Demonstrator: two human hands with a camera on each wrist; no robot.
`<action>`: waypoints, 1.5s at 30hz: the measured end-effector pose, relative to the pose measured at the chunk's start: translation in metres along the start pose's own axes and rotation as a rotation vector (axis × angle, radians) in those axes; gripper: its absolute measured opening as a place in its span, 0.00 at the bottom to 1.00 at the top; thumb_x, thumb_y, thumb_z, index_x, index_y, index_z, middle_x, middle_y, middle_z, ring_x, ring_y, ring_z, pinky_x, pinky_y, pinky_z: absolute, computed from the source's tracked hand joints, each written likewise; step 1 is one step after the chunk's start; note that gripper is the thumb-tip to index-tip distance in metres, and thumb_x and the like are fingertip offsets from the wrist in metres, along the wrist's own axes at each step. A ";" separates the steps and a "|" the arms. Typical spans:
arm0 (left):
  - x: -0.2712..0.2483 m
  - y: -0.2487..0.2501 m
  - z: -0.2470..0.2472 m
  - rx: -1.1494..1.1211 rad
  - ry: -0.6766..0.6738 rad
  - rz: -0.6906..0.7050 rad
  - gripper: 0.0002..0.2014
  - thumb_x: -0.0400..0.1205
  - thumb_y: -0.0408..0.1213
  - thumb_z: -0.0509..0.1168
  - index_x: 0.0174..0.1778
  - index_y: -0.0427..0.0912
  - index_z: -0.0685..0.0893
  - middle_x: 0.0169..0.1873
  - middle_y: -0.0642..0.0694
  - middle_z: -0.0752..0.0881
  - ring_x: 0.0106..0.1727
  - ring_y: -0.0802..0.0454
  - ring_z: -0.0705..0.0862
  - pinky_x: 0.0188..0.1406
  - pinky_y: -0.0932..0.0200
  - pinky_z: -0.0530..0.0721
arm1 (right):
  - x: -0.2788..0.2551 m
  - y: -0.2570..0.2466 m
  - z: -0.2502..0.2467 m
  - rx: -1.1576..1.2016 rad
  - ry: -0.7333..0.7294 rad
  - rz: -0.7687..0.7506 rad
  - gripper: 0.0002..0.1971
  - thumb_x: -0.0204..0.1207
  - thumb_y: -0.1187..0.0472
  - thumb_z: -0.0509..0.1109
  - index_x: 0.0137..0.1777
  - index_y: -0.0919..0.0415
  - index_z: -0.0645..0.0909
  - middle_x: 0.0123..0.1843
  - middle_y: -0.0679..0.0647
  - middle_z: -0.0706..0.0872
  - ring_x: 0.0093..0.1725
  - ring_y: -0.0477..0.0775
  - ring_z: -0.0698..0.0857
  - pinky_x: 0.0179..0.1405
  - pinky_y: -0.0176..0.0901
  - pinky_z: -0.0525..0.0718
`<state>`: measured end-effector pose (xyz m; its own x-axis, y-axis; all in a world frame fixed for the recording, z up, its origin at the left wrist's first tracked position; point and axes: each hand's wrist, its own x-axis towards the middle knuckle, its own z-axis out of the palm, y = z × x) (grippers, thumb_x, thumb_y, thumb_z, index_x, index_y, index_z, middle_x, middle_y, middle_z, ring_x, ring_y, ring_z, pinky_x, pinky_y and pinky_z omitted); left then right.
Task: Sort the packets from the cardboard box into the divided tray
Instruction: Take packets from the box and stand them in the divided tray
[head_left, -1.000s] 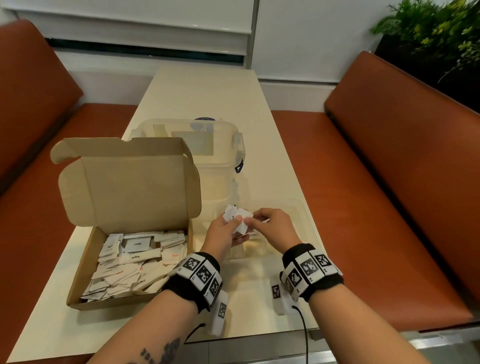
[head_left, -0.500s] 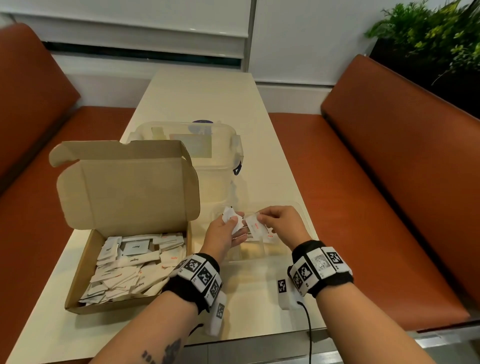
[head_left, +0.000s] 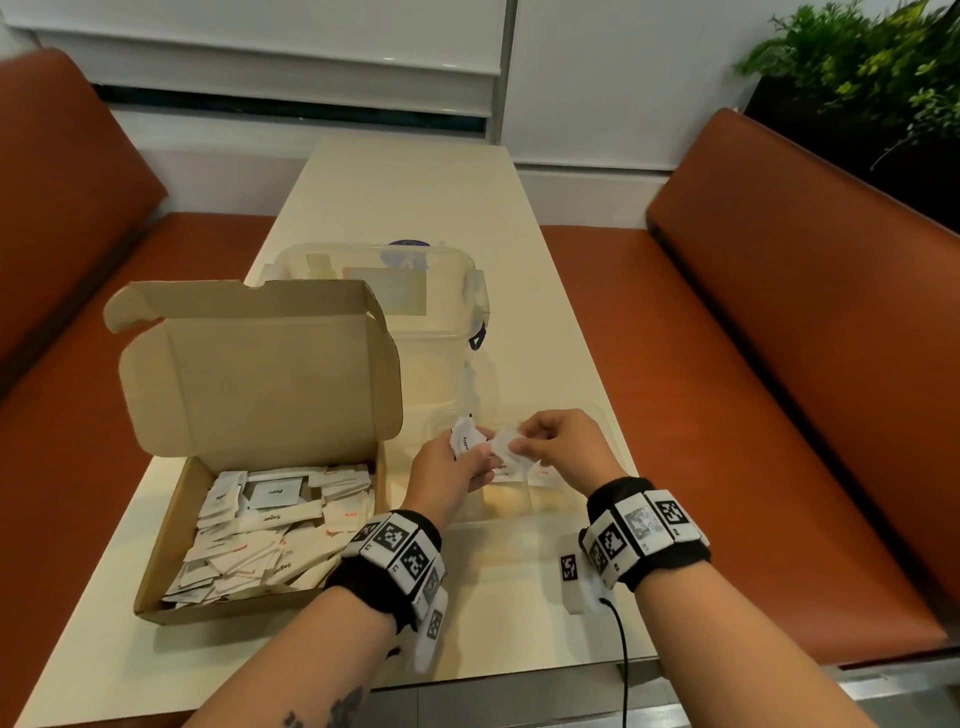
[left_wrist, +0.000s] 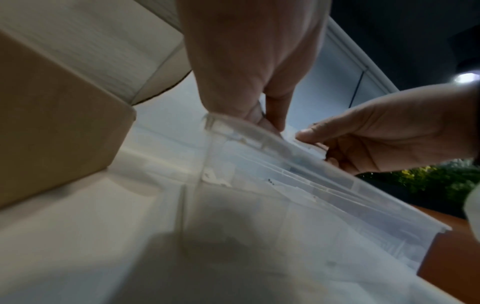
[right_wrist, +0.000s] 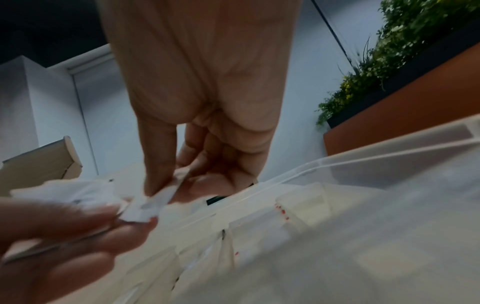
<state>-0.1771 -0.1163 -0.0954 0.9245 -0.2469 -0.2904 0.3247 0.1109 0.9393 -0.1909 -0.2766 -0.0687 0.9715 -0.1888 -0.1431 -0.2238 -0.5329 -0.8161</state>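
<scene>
The cardboard box (head_left: 260, 519) sits on the cream table (head_left: 415, 197), just left of the divided tray (head_left: 519, 525), its lid standing open. A loose heap of white packets (head_left: 270, 535) fills its bottom; some read "Sugar", one "Pepper", others carry red print.

Over the tray's near-left part the left hand (head_left: 447, 473) hangs clear of the plastic. Its thumb and curled fingers grip a small bunch of white packets (head_left: 467, 441), the top one with dark lettering, fanned upward out of the fist. In the left wrist view the fingers (left_wrist: 275, 111) are bent inward and pressed together behind the tray's clear rim.

Just right of it, still above the tray, the right hand (head_left: 561, 447) meets the left. Its thumb and forefinger pinch one white packet (head_left: 506, 447) at the edge, and that packet touches the bunch in the left hand. The right wrist view shows the thumb and forefinger (right_wrist: 158, 164) closed on the paper, the other fingers curled loosely behind.

Under both hands, two or three packets with red print (head_left: 519, 473) lie in the tray's far compartments; which compartment each lies in I cannot tell.

Behind the tray, touching or just beside its far edge, stands a lidded clear plastic tub (head_left: 405, 306). An orange-brown bench (head_left: 753, 389) runs along the table to the tray's right, with green plants (head_left: 857, 62) behind its backrest.
</scene>
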 end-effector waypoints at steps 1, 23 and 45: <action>0.000 0.000 -0.001 -0.015 0.011 0.003 0.06 0.83 0.28 0.64 0.52 0.39 0.84 0.44 0.40 0.88 0.45 0.51 0.88 0.41 0.64 0.88 | 0.002 0.001 -0.004 -0.039 0.051 -0.005 0.03 0.70 0.63 0.78 0.40 0.60 0.86 0.30 0.48 0.84 0.29 0.40 0.80 0.28 0.23 0.75; 0.005 0.005 -0.005 -0.150 -0.009 -0.128 0.14 0.89 0.37 0.51 0.51 0.39 0.82 0.45 0.36 0.88 0.44 0.47 0.89 0.41 0.59 0.89 | 0.012 0.042 0.007 -0.586 0.032 -0.079 0.10 0.67 0.65 0.75 0.39 0.54 0.76 0.36 0.46 0.80 0.39 0.49 0.77 0.31 0.38 0.70; -0.004 0.007 -0.006 -0.032 -0.189 -0.119 0.06 0.80 0.27 0.68 0.51 0.37 0.85 0.40 0.39 0.90 0.39 0.50 0.91 0.36 0.63 0.88 | -0.005 -0.014 0.018 0.009 0.019 -0.064 0.03 0.67 0.62 0.79 0.40 0.59 0.87 0.37 0.48 0.87 0.33 0.41 0.81 0.33 0.21 0.75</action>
<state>-0.1769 -0.1093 -0.0885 0.8265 -0.4358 -0.3562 0.4379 0.1002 0.8934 -0.1913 -0.2531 -0.0663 0.9822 -0.1699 -0.0799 -0.1603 -0.5371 -0.8282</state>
